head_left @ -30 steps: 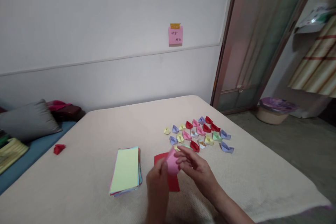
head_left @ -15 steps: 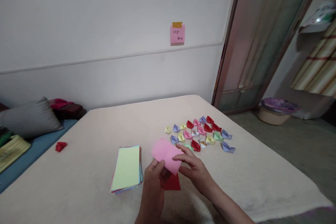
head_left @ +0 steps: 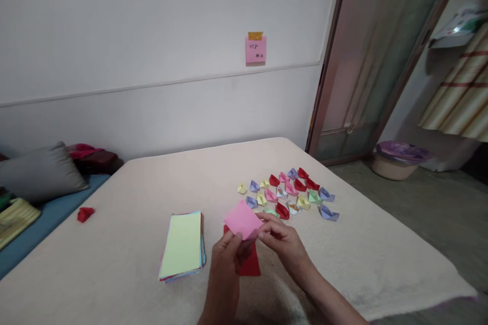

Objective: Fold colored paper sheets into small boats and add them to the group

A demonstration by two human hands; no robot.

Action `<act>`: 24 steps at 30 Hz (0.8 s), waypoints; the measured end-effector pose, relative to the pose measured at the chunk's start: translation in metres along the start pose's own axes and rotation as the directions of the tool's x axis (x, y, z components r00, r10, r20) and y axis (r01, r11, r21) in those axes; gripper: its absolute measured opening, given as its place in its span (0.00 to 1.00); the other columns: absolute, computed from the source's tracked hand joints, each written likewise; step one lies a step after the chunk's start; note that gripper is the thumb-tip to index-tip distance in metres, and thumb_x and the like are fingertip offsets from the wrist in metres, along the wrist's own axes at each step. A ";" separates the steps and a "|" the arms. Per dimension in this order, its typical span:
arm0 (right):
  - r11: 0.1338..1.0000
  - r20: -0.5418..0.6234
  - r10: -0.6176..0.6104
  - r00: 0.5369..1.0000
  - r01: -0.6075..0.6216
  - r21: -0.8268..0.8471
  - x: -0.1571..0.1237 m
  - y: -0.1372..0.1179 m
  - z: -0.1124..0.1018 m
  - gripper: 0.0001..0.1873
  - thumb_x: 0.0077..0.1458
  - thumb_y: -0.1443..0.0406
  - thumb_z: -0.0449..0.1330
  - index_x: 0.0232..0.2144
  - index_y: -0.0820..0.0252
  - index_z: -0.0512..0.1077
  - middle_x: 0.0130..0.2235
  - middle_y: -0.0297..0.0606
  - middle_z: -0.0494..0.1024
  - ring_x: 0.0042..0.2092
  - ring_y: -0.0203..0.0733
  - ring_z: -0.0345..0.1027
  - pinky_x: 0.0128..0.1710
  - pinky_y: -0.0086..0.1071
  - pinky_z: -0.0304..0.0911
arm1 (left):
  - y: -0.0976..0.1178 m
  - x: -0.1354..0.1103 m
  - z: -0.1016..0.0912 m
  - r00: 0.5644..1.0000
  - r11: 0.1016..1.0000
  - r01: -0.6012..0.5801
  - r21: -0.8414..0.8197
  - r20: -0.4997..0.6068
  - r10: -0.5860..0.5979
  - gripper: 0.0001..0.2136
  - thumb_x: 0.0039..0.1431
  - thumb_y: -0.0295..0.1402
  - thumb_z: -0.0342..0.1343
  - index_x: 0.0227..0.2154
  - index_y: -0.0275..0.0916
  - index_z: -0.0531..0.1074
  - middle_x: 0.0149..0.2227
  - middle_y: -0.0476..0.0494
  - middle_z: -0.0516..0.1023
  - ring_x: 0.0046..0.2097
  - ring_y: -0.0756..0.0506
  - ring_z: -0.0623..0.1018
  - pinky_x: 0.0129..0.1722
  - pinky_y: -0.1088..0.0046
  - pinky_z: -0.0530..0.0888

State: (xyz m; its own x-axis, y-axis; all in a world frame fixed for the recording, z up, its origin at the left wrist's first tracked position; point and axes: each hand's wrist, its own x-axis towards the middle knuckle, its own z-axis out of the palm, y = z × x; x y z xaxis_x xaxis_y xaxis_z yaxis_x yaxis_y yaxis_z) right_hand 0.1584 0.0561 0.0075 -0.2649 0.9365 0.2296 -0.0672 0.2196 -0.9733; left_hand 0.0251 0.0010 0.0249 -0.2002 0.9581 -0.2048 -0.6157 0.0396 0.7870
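Between my two hands is a sheet of pink paper [head_left: 243,219], lifted above the bed and turned like a diamond. My left hand [head_left: 225,264] pinches its lower edge, thumb on top. At the right corner, my right hand [head_left: 280,236] grips the paper between thumb and fingers. Red paper [head_left: 250,263] lies beneath, partly hidden by the pink sheet and my left hand. Several small folded paper boats, among them a red boat [head_left: 282,210] and a purple boat [head_left: 328,212], stand in rows beyond my right hand.
A stack of coloured paper [head_left: 181,246], pale green on top, lies left of my hands. Farther left sits a crumpled red paper piece [head_left: 85,214]. The bed [head_left: 145,188] meets a white wall bearing a pink note [head_left: 255,51]. A lined bin [head_left: 398,160] stands on the floor at right.
The pink paper has turned and now lies flatter, as a diamond. My right hand's fingers, spread apart before, have closed on its right corner. My left hand keeps its hold.
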 end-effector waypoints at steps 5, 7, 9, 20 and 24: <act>0.997 -0.142 0.076 0.987 -0.074 0.021 -0.001 0.002 0.004 0.08 0.43 0.65 0.63 0.17 0.60 0.70 0.40 0.44 0.74 0.46 0.51 0.66 0.43 0.37 0.56 | -0.001 -0.002 0.004 0.998 1.000 0.028 -0.011 0.055 -0.028 0.12 0.50 0.36 0.60 0.34 0.33 0.76 0.35 0.38 0.80 0.39 0.42 0.79 0.41 0.68 0.73; 0.997 -0.180 0.081 0.980 -0.078 0.021 -0.001 0.003 0.005 0.08 0.42 0.66 0.63 0.16 0.59 0.68 0.37 0.43 0.74 0.46 0.51 0.66 0.42 0.36 0.55 | -0.002 -0.001 0.005 0.997 0.999 0.032 -0.006 0.076 -0.031 0.10 0.50 0.35 0.60 0.32 0.33 0.77 0.33 0.39 0.80 0.39 0.42 0.79 0.40 0.68 0.73; 0.997 -0.208 0.074 0.975 -0.073 0.013 -0.001 0.005 0.006 0.08 0.42 0.67 0.61 0.16 0.59 0.66 0.34 0.41 0.74 0.46 0.51 0.65 0.42 0.36 0.55 | -0.004 0.000 0.005 0.995 0.999 0.037 0.000 0.091 -0.037 0.10 0.50 0.35 0.60 0.31 0.33 0.78 0.32 0.39 0.80 0.38 0.42 0.79 0.40 0.68 0.73; 0.994 -0.239 0.014 0.971 -0.039 -0.103 -0.002 0.008 0.010 0.08 0.42 0.69 0.58 0.16 0.57 0.65 0.34 0.40 0.74 0.45 0.49 0.66 0.40 0.34 0.56 | -0.005 0.001 0.003 0.996 0.995 0.039 0.087 0.081 -0.046 0.13 0.45 0.27 0.63 0.36 0.32 0.77 0.34 0.38 0.81 0.35 0.44 0.79 0.38 0.70 0.73; 0.991 -0.245 0.017 0.969 -0.049 -0.127 -0.004 0.003 0.013 0.08 0.41 0.69 0.58 0.15 0.57 0.65 0.34 0.41 0.74 0.46 0.50 0.65 0.40 0.34 0.56 | -0.011 0.004 0.001 0.999 0.995 0.017 0.103 0.028 -0.020 0.10 0.46 0.29 0.62 0.34 0.32 0.77 0.30 0.41 0.81 0.32 0.45 0.78 0.37 0.69 0.73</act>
State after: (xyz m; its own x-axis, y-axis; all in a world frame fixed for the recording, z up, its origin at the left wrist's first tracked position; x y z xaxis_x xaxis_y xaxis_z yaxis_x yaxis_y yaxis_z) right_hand 0.1464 0.0493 0.0036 -0.0224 0.9785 0.2049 0.0688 0.2060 -0.9761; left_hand 0.0317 0.0041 0.0159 -0.1661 0.9648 -0.2039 -0.5374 0.0848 0.8390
